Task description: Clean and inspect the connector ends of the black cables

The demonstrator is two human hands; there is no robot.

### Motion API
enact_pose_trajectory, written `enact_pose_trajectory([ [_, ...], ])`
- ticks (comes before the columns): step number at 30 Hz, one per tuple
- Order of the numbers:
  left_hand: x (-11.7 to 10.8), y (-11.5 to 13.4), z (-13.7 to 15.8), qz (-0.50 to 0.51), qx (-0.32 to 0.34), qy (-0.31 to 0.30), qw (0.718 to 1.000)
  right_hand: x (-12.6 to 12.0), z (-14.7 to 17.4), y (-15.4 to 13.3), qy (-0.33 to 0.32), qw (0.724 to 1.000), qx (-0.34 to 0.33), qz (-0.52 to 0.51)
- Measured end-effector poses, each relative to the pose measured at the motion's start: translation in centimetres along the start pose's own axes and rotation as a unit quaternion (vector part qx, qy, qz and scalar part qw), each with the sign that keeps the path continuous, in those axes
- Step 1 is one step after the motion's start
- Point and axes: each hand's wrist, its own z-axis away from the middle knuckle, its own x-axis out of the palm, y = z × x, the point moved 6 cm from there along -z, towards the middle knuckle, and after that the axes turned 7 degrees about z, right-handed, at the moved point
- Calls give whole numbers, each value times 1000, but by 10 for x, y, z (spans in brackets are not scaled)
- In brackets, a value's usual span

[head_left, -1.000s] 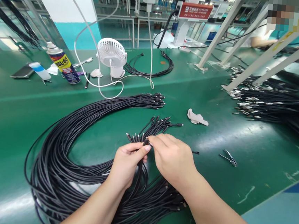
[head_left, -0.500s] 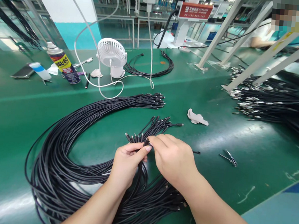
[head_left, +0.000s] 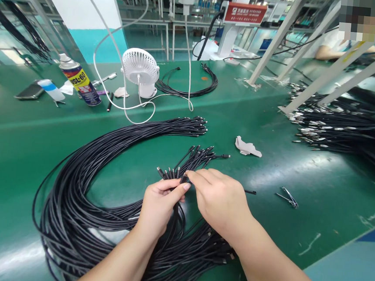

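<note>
My left hand [head_left: 159, 203] is closed on a black cable, its thumb and index finger pinching the plug [head_left: 183, 178] upright. More black cables with small metal-tipped plugs [head_left: 171, 173] fan out just behind those fingers. My right hand [head_left: 220, 200] is closed too, its fingertips touching the tip of the pinched plug. From behind the right hand juts the end of a thin black tool [head_left: 251, 192]; the rest of it is hidden by the hand. A large curved bundle of black cables [head_left: 69, 178] lies to the left and under my forearms.
Nail clippers [head_left: 287, 197] and a crumpled whitish cloth [head_left: 248, 146] lie to the right. Behind are a white fan [head_left: 140, 66], a spray can [head_left: 81, 81] and a coiled cable [head_left: 208, 87]. Metal posts [head_left: 305, 87] and a cable pile [head_left: 339, 127] stand right; a person sits beyond.
The thin black tool's end has shifted slightly to the right along with my right hand. My left hand and the plug have hardly moved.
</note>
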Motion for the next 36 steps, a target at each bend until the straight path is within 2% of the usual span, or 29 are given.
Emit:
enact_pose_trajectory([
  [16, 0, -2, 0, 8, -17, 3, 1000, -3, 1, 4, -2, 1000, -5, 6],
  [20, -1, -2, -2, 14, -22, -4, 1000, -2, 1, 8, -3, 1000, 11, -6],
  [24, 0, -3, -2, 10, -20, -15, 1000, 7, 0, 17, -33, 991, 79, -98],
  [28, 3, -1, 0, -1, -4, -32, 999, 21, -2, 24, -90, 947, 162, -261],
  [31, 5, 0, 3, -12, 4, -41, 999, 22, -5, 24, -94, 920, 169, -340],
  [36, 6, -4, 2, -8, -9, -44, 999, 18, -7, 26, -38, 937, 138, -318],
])
